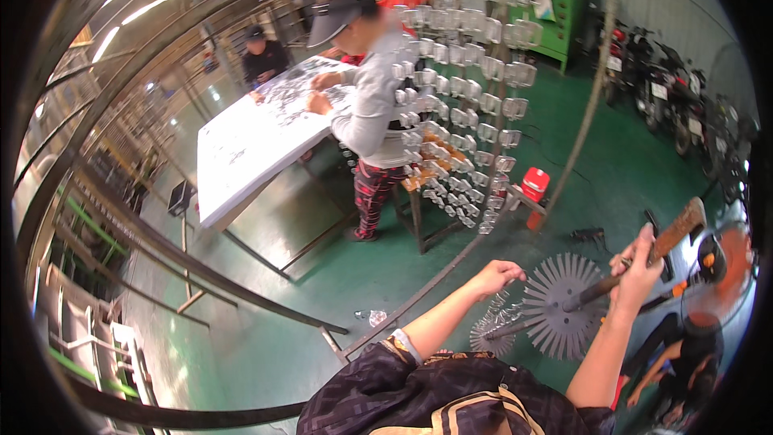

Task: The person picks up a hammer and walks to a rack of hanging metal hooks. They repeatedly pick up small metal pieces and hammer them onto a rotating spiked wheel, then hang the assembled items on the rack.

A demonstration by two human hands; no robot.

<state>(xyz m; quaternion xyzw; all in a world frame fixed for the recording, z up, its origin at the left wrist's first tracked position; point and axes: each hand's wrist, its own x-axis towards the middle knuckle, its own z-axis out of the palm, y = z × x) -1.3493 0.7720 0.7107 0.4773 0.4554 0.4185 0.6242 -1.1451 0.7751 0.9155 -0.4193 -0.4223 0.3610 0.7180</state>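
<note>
My right hand (634, 271) is wrapped around a rusty metal rod (677, 229) that slants up to the right. At the rod's lower end sits a grey metal disc (550, 334) with many narrow slots around its rim. Beside it, lower left, is a smaller ring of shiny wire-like pieces (493, 340) on the same line. My left hand (497, 278) is closed, fingers curled, just left of the slotted disc. Whatever those fingers may hold is too small to make out.
Rows of clear glassy pieces (463, 84) hang on a curved metal frame (576, 169) ahead. Beyond, people work at a white table (229, 185). A red bucket (535, 184), parked motorbikes (672, 89) and a green cabinet (561, 16) stand right. Another person (684, 354) is low at right.
</note>
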